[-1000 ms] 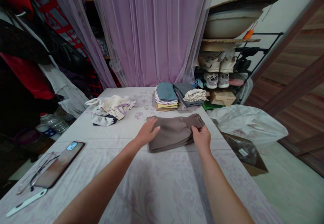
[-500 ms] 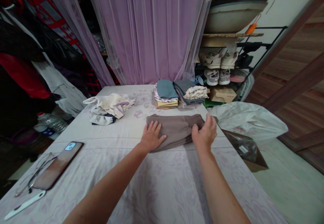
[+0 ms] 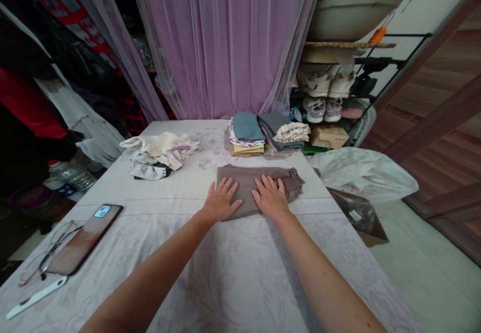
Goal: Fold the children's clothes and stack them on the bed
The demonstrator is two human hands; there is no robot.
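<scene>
Nearest, at the left edge of the cloth-covered table (image 3: 225,283), lie a white strip-shaped tool (image 3: 35,298), a pair of glasses (image 3: 45,260) and a phone (image 3: 84,240), face up, all well apart from the work. Mid-table, right of centre, the folded brown garment (image 3: 248,177) lies flat. The left hand (image 3: 220,202) rests on its near left corner and the right hand (image 3: 271,198) just beside it, over the middle. Both are open, palms down, fingers spread, gripping nothing. The right end of the garment is bunched and uneven; the left end lies smooth. Judgement: soft knit, light and limp, neither fragile nor slippery. It will sag and unfold if lifted by one edge, so hold is best taken at the folded left edge and the bunched right end together, or from beneath with flat hands. Beyond, to the left, sits a loose heap of pale clothes (image 3: 160,155). At the far edge are two folded stacks (image 3: 246,140), and a purple curtain (image 3: 225,47) hangs behind them.
</scene>
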